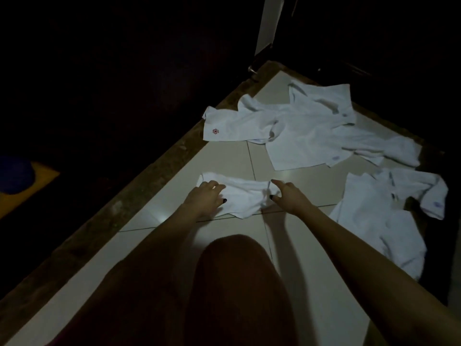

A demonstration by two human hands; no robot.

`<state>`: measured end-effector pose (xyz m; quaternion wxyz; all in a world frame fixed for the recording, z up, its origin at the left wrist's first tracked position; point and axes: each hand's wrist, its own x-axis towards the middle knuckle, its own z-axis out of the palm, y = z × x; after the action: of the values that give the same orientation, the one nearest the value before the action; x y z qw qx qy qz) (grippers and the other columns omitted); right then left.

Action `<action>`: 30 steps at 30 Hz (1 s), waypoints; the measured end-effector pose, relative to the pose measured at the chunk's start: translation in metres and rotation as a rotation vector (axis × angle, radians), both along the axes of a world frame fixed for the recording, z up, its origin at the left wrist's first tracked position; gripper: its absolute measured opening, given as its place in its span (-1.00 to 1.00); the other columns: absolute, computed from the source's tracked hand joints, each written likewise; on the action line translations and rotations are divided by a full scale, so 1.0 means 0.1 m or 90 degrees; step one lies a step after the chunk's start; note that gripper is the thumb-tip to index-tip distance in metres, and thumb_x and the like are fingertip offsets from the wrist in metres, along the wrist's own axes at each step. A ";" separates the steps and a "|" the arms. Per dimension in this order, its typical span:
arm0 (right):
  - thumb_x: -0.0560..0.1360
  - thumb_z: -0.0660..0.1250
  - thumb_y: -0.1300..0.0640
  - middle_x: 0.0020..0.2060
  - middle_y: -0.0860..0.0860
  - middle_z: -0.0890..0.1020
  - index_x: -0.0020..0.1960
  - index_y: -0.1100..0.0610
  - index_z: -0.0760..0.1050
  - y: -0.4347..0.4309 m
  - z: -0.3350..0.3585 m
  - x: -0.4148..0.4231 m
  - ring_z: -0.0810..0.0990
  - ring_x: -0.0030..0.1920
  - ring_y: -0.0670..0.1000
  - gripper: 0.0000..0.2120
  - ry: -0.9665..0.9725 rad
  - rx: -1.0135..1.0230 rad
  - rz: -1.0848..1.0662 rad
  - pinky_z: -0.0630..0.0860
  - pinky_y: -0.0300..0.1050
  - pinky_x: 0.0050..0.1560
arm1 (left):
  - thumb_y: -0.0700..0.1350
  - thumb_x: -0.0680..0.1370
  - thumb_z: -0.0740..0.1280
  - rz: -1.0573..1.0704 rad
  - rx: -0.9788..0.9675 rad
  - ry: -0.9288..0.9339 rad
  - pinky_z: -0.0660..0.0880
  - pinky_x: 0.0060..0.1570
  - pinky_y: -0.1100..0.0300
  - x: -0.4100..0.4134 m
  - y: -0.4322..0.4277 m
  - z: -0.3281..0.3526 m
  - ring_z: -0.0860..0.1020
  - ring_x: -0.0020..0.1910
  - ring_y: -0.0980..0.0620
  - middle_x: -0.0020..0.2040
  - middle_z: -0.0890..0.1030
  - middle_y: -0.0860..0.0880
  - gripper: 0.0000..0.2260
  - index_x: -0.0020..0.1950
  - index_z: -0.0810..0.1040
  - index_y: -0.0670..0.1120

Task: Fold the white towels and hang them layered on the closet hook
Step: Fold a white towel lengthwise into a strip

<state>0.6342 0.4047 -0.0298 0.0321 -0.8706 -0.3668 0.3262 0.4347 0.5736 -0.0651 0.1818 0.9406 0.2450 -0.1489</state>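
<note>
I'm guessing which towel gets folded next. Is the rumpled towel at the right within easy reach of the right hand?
Probably yes. The right hand is at the small folded towel, and only bare tile lies between it and the rumpled towel beside that forearm.

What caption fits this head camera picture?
Left hand and right hand touch a small white towel on floor tiles.

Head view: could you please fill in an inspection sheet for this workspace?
Surface: pale tiles, some glare.
Job's things: small towel under both hands; logo towel, middle towels and right towels lie crumpled, unfolded.
Clutter: nothing seen.
Grippers: left hand presses the small towel; right hand touches its right edge.
Cables: nothing seen.
Surroundings: dark; brown ledge at left, pale door beyond.
</note>
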 end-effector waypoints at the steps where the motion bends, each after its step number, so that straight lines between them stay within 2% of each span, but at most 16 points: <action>1: 0.61 0.25 0.04 0.42 0.30 0.35 0.55 0.08 0.21 0.02 -0.14 0.03 0.42 0.34 0.28 -0.46 0.000 0.002 -0.001 0.39 0.09 0.33 | 0.11 0.64 0.18 0.004 0.003 -0.009 0.35 0.30 0.00 0.02 0.00 -0.15 0.35 0.39 -0.13 0.48 0.32 -0.08 -0.52 0.53 0.27 -0.02; 3: 0.63 0.22 0.01 0.43 0.30 0.32 0.56 0.04 0.20 0.08 -0.40 0.06 0.41 0.35 0.27 -0.48 -0.005 -0.001 -0.004 0.39 0.06 0.33 | 0.13 0.61 0.21 0.002 0.005 -0.023 0.35 0.28 0.01 0.04 -0.02 -0.43 0.38 0.35 -0.12 0.45 0.36 -0.07 -0.51 0.50 0.32 -0.02; 6: 0.63 0.21 -0.01 0.36 0.28 0.41 0.54 0.05 0.22 0.16 -0.71 0.11 0.45 0.32 0.23 -0.49 -0.005 -0.004 0.000 0.40 0.04 0.30 | 0.12 0.61 0.22 -0.019 -0.036 -0.020 0.34 0.24 0.04 0.01 -0.07 -0.76 0.36 0.34 -0.09 0.42 0.38 -0.07 -0.54 0.46 0.35 -0.04; 8: 0.62 0.21 0.01 0.31 0.24 0.45 0.50 0.06 0.29 0.21 -0.84 0.14 0.49 0.26 0.21 -0.53 -0.009 -0.007 0.008 0.43 0.02 0.26 | 0.10 0.58 0.30 -0.063 -0.015 -0.045 0.39 0.22 0.04 -0.03 -0.13 -0.91 0.40 0.34 -0.13 0.41 0.41 -0.12 -0.53 0.42 0.42 -0.08; 10: 0.62 0.19 0.04 0.29 0.21 0.46 0.42 0.07 0.40 0.24 -0.94 0.17 0.49 0.25 0.21 -0.62 -0.016 -0.011 0.011 0.45 0.00 0.23 | 0.02 0.44 0.51 -0.097 0.022 -0.127 0.54 -0.04 -0.04 -0.04 -0.18 -1.00 0.57 0.14 -0.23 0.22 0.56 -0.24 -0.57 0.21 0.61 -0.18; 11: 0.62 0.19 0.05 0.26 0.22 0.48 0.37 0.10 0.45 0.24 -0.99 0.19 0.50 0.22 0.21 -0.65 -0.024 -0.007 0.020 0.46 -0.01 0.19 | 0.00 0.35 0.59 -0.096 0.047 -0.159 0.56 -0.20 -0.02 -0.03 -0.19 -1.03 0.62 -0.02 -0.23 0.07 0.62 -0.25 -0.61 0.07 0.67 -0.19; 13: 0.62 0.21 0.07 0.14 0.28 0.55 0.24 0.19 0.53 0.22 -1.11 0.23 0.54 0.13 0.22 -0.71 -0.036 0.008 0.018 0.47 -0.02 0.08 | 0.00 0.27 0.63 -0.085 0.105 -0.216 0.50 -0.34 0.07 0.03 -0.19 -1.09 0.62 -0.18 -0.18 -0.10 0.63 -0.20 -0.66 -0.10 0.68 -0.16; 16: 0.59 0.26 0.06 -0.01 0.25 0.60 0.10 0.26 0.53 0.20 -1.15 0.27 0.57 0.02 0.21 -0.73 -0.028 0.015 0.016 0.45 -0.04 -0.05 | -0.03 0.26 0.60 -0.093 0.125 -0.234 0.42 -0.32 0.10 0.15 -0.12 -1.15 0.57 -0.23 -0.18 -0.17 0.57 -0.18 -0.71 -0.18 0.62 -0.16; 18: 0.56 0.31 -0.02 -0.02 0.20 0.60 0.10 0.26 0.50 0.18 -1.13 0.28 0.57 0.00 0.18 -0.67 -0.019 -0.008 0.049 0.46 -0.05 -0.04 | 0.00 0.38 0.52 -0.087 0.097 -0.174 0.40 -0.16 0.06 0.22 -0.06 -1.17 0.53 -0.06 -0.20 -0.04 0.55 -0.18 -0.71 -0.06 0.61 -0.15; 20: 0.50 0.39 -0.10 -0.02 0.16 0.59 0.07 0.24 0.49 0.14 -1.09 0.27 0.56 -0.02 0.14 -0.59 -0.019 -0.051 0.116 0.48 -0.06 -0.03 | 0.06 0.53 0.36 -0.062 0.062 -0.078 0.32 0.02 0.07 0.29 0.00 -1.19 0.41 0.16 -0.15 0.15 0.47 -0.12 -0.71 0.13 0.54 -0.09; 21: 0.46 0.42 -0.13 -0.04 0.13 0.59 0.04 0.23 0.49 0.12 -1.07 0.26 0.56 -0.03 0.12 -0.57 -0.026 -0.064 0.139 0.49 -0.07 -0.04 | 0.06 0.56 0.31 -0.057 0.036 -0.048 0.31 0.05 0.06 0.30 0.03 -1.20 0.37 0.19 -0.12 0.18 0.44 -0.10 -0.72 0.16 0.52 -0.07; 23: 0.45 0.44 -0.09 -0.09 0.10 0.58 0.00 0.21 0.48 0.07 -1.01 0.24 0.55 -0.08 0.08 -0.62 -0.028 -0.067 0.140 0.45 -0.13 -0.10 | 0.05 0.56 0.31 -0.033 -0.036 -0.055 0.33 0.04 0.05 0.31 0.05 -1.13 0.38 0.15 -0.08 0.13 0.47 -0.07 -0.77 0.11 0.52 -0.07; 25: 0.53 0.36 0.02 -0.04 0.13 0.60 0.01 0.23 0.50 0.06 -0.90 0.25 0.50 -0.11 0.05 -0.74 -0.047 -0.082 0.136 0.33 -0.19 -0.15 | 0.04 0.55 0.34 -0.010 -0.094 -0.077 0.36 -0.02 0.04 0.32 0.09 -0.98 0.42 0.04 -0.04 -0.02 0.51 -0.03 -0.80 -0.01 0.52 -0.09; 27: 0.57 0.31 0.07 0.04 0.18 0.60 0.06 0.27 0.52 0.06 -0.72 0.27 0.53 -0.06 0.10 -0.75 -0.080 -0.085 0.128 0.36 -0.15 -0.12 | 0.02 0.53 0.38 0.011 -0.121 -0.105 0.38 -0.11 0.05 0.31 0.15 -0.74 0.44 -0.08 -0.02 -0.16 0.50 -0.02 -0.78 -0.12 0.50 -0.12; 30: 0.58 0.32 0.07 -0.03 0.22 0.63 0.03 0.28 0.53 0.07 -0.26 0.22 0.58 -0.07 0.15 -0.76 -0.106 -0.031 0.107 0.39 -0.12 -0.15 | -0.01 0.52 0.41 0.050 -0.157 -0.140 0.37 -0.23 0.07 0.27 0.27 -0.20 0.48 -0.19 -0.05 -0.23 0.51 -0.04 -0.76 -0.22 0.43 -0.08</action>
<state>0.6561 0.4112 -0.0562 -0.0475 -0.8614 -0.4319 0.2632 0.4615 0.6006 -0.0854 0.3276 0.9115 0.2397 -0.0666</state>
